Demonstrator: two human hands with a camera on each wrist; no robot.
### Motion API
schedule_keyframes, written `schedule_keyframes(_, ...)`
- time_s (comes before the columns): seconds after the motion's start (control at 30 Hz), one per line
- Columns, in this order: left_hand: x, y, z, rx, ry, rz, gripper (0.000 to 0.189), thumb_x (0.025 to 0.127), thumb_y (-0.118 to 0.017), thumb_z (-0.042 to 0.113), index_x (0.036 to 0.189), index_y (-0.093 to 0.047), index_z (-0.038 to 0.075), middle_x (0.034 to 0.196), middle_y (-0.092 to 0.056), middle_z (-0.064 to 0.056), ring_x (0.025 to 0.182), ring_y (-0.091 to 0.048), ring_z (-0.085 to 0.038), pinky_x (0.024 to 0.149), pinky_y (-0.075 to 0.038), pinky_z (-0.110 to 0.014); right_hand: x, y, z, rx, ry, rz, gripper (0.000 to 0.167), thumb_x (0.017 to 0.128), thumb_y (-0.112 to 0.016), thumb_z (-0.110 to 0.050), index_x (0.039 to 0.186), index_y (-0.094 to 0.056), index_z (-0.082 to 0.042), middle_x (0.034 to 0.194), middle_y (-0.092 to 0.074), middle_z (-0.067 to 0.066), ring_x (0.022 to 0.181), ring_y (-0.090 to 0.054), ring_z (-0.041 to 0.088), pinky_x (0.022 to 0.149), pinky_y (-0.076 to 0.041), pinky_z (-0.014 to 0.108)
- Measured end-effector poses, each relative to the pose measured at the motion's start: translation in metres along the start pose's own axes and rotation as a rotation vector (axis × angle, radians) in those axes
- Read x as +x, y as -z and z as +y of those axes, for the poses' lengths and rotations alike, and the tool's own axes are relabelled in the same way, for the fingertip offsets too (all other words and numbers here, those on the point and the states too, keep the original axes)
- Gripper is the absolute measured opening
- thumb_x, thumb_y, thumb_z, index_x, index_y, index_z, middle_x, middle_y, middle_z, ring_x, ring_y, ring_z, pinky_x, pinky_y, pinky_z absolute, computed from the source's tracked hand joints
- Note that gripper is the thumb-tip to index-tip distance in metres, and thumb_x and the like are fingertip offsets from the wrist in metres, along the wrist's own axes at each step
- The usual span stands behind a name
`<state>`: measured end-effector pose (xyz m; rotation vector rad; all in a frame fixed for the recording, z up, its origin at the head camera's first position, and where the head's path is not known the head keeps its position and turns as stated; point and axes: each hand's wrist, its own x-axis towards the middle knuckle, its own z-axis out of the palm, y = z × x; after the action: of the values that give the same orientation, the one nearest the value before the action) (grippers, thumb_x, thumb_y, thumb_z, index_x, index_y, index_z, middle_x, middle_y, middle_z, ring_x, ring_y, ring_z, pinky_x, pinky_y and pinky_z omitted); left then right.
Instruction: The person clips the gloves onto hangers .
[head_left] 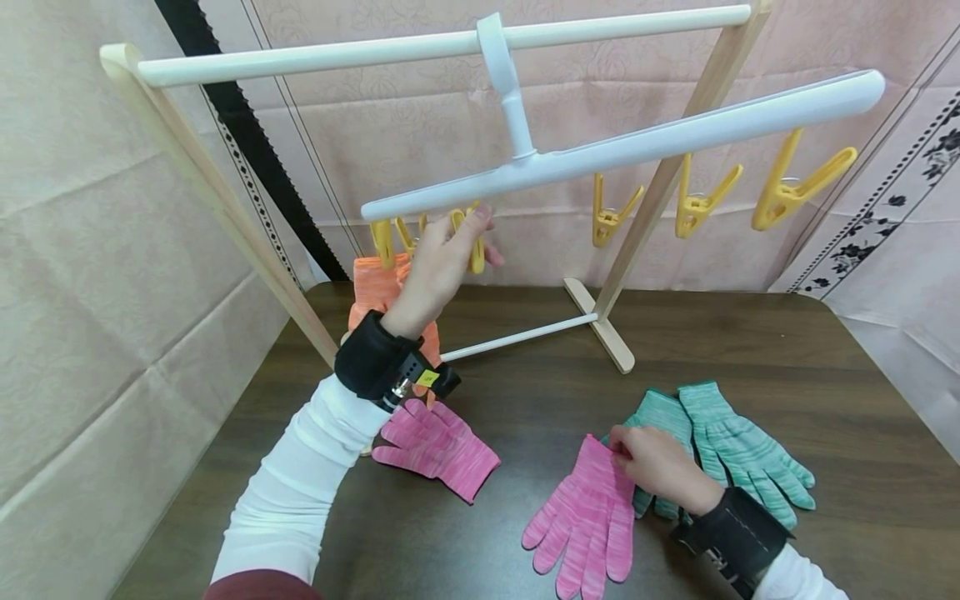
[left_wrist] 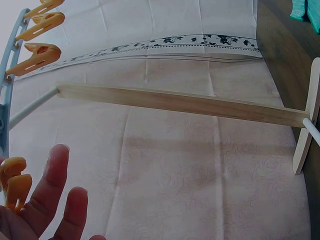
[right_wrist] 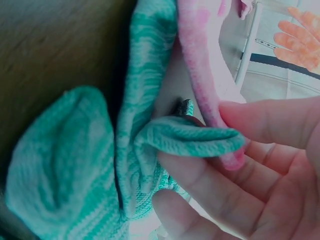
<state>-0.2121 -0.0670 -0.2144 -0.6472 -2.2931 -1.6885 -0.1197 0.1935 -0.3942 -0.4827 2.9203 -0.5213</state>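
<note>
While the left grip [head_left: 442, 265] pinches a yellow clip [head_left: 477, 250] under the blue hanger [head_left: 637, 142], its other fingers spread, the right grip [head_left: 660, 465] holds a pink glove [head_left: 585, 525] by its cuff on the worktop [head_left: 517, 400], a green glove [right_wrist: 195, 140] against its fingers. Beside the left grip an orange glove [head_left: 375, 287] hangs from other clips [head_left: 382, 242]; another pink glove [head_left: 442, 450] lies below. On the left wristband [head_left: 369, 360], a yellow patch [head_left: 427, 378] is too small to read.
</note>
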Motion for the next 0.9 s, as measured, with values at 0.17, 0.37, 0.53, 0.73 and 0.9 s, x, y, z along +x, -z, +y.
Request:
schedule_keyframes(0.17,0.000,-0.001,0.000,-0.003,-0.001,-0.020,0.038,0.095,-0.036,0.032,0.097,-0.056,0.000,0.067,-0.064,-0.006,0.065,-0.053,-0.020,0.061,-0.036,-0.026,0.001,0.001,0.001,0.042,0.008,0.002,0.006,0.076,-0.063,-0.006,0.077,-0.059,-0.010,0.058,-0.046,-0.005,0.053,-0.039,0.010,0.048,-0.032,0.022)
schedule_keyframes(0.37,0.000,-0.002,0.001,-0.033,0.005,-0.035,0.037,0.095,-0.036,0.031,0.103,-0.053,-0.001,0.067,-0.064,-0.005,0.066,-0.055,-0.020,0.062,-0.038,-0.026,0.003,0.004,0.001,0.096,0.032,0.029,0.007,0.077,-0.062,-0.006,0.083,-0.061,-0.009,0.061,-0.050,-0.004,0.054,-0.041,0.009,0.048,-0.035,0.021)
schedule_keyframes(0.53,-0.001,-0.003,0.002,-0.026,0.023,-0.039,0.036,0.095,-0.035,0.032,0.102,-0.053,0.002,0.070,-0.064,-0.008,0.067,-0.057,-0.019,0.061,-0.037,-0.028,0.004,0.006,0.000,0.098,0.047,0.093,0.012,0.077,-0.063,-0.006,0.089,-0.064,-0.005,0.068,-0.058,-0.001,0.055,-0.043,0.008,0.049,-0.037,0.020)
schedule_keyframes(0.73,-0.001,-0.004,0.003,-0.018,0.031,-0.047,0.036,0.096,-0.034,0.031,0.104,-0.052,0.002,0.072,-0.065,-0.012,0.073,-0.061,-0.022,0.060,-0.037,-0.027,0.007,0.012,-0.003,0.116,0.089,0.203,0.011,0.078,-0.063,-0.006,0.089,-0.064,-0.005,0.073,-0.060,0.001,0.058,-0.045,0.008,0.050,-0.038,0.019)
schedule_keyframes(0.9,0.000,-0.005,0.004,-0.018,0.038,-0.053,0.035,0.096,-0.034,0.031,0.105,-0.052,0.002,0.072,-0.065,-0.012,0.071,-0.060,-0.020,0.058,-0.036,-0.025,0.011,0.018,-0.008,0.128,0.138,0.300,0.010,0.077,-0.064,-0.005,0.087,-0.062,-0.007,0.077,-0.057,0.001,0.062,-0.045,0.008,0.053,-0.040,0.020)
